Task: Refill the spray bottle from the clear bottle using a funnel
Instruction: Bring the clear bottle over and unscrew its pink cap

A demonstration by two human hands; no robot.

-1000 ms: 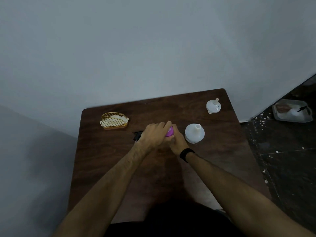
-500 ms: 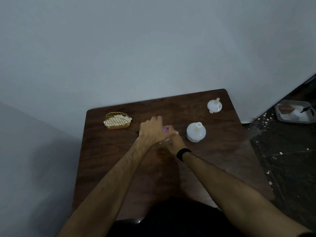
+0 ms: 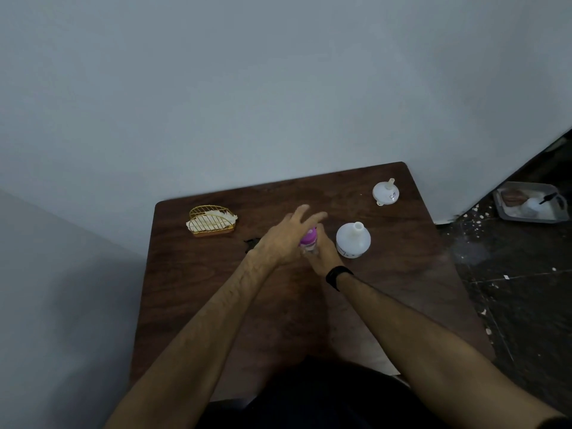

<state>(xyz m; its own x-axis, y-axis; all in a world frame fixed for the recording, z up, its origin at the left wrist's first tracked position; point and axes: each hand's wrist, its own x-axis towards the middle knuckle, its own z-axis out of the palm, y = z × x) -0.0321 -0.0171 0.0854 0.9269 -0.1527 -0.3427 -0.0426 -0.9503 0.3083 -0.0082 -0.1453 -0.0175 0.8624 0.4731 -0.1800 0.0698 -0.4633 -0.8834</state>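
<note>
My right hand (image 3: pixel 322 253) grips the spray bottle (image 3: pixel 308 241); my left hand (image 3: pixel 286 238) rests fingers-spread on its pink top. I judge we're early: funnel (image 3: pixel 385 192) and clear bottle (image 3: pixel 353 240) sit untouched on the tabletop (image 3: pixel 192 289).

Table (image 3: pixel 198 305) pushed against wall. Spray bottle (image 3: pixel 308 239) mid-table, between both hands: left hand (image 3: pixel 286 239) on its left and over it, right hand (image 3: pixel 323 253) on its near right side. Clear bottle (image 3: pixel 353 240) just right of them, upright. Funnel (image 3: pixel 385 192) behind it, near far right corner. Wire holder (image 3: pixel 212 220) far left, well apart. Tray (image 3: pixel 530 202) on floor, right of table.
</note>
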